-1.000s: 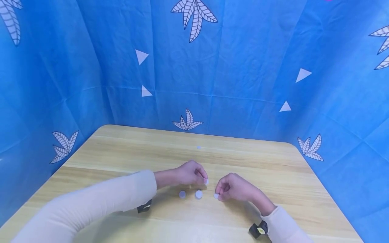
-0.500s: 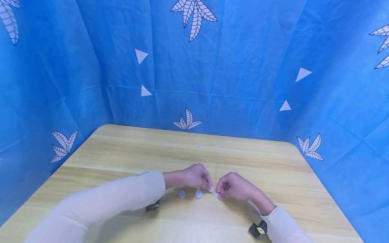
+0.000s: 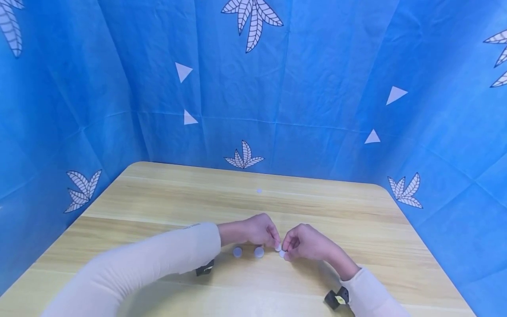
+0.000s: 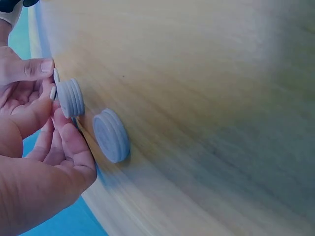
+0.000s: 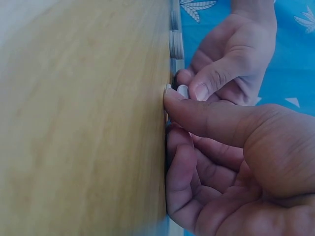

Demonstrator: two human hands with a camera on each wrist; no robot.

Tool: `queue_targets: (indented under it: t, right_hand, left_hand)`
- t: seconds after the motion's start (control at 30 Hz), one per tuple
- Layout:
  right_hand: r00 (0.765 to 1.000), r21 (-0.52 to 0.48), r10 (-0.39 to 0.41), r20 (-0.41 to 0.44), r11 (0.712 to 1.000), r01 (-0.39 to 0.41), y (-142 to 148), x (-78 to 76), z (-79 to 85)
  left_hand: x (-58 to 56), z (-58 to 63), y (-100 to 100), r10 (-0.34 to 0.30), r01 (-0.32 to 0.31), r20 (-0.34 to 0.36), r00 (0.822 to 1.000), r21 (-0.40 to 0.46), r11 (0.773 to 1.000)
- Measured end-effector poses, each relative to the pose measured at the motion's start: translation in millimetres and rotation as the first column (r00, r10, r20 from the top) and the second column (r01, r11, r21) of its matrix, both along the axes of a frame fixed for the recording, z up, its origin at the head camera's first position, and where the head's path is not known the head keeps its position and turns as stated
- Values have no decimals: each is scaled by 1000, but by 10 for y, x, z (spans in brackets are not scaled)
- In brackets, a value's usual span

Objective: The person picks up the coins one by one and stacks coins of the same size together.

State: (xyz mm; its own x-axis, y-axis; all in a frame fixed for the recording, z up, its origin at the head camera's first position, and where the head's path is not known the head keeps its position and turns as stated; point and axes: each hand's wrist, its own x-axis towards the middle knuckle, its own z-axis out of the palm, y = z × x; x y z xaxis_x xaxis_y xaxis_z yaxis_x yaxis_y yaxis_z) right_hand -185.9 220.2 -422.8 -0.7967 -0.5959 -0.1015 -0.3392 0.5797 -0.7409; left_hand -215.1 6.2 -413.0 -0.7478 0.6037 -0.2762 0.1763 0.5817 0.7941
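Observation:
My left hand [image 3: 259, 230] pinches a small white disc [image 3: 278, 247] between thumb and fingertips. It is held just above and beside another white disc [image 3: 281, 254], which lies low on the table. My right hand [image 3: 309, 243] pinches that lower disc at its edge, thumb and finger close to the tabletop. In the left wrist view, a stack of several thin discs [image 4: 71, 97] stands beside the fingertips. Nearer that camera is a shorter stack [image 4: 111, 135]. In the right wrist view, the left hand's disc [image 5: 183, 91] shows by its thumb; fingers partly hide the lower one.
A wooden table [image 3: 190, 193] with rounded far corners carries everything. One small pale disc [image 3: 259, 191] lies near its far edge. A blue curtain [image 3: 317, 79] with leaf and triangle prints surrounds the table's back and sides.
My left hand has moved right and slightly down with its disc, past the taller stack, up to the disc at the right hand. My right hand has stayed in place.

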Motion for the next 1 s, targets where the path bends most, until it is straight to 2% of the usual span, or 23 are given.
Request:
queue_targets:
  t: [0.1,0.3,0.47,0.73,0.87,1.0]
  right_hand:
    - [1000,-1,1,1,1000,-1,0,2,7]
    - [1000,6,-7,0,1000,7,-6,0,26]
    - [1000,1,-8,6,1000,8,-11,-2,22]
    - [1000,9,5,-12,1000,-5,0,-25,5]
    - [1000,13,3,-7,1000,-3,2,-37,-10]
    - [1000,14,0,-5,1000,0,4,-35,-11]
  left_hand:
    - [-4,-18,6,9,-9,9,1000,14,1000]
    - [17,-31,32,-7,7,-31,1000,10,1000]
    - [75,4,48,25,-27,-52,998,-21,999]
    - [106,16,26,39,-39,-25,999,0,999]
    - [100,33,-1,37,-38,-31,999,-43,998]
    - [96,31,1,-15,6,-83,996,-105,994]
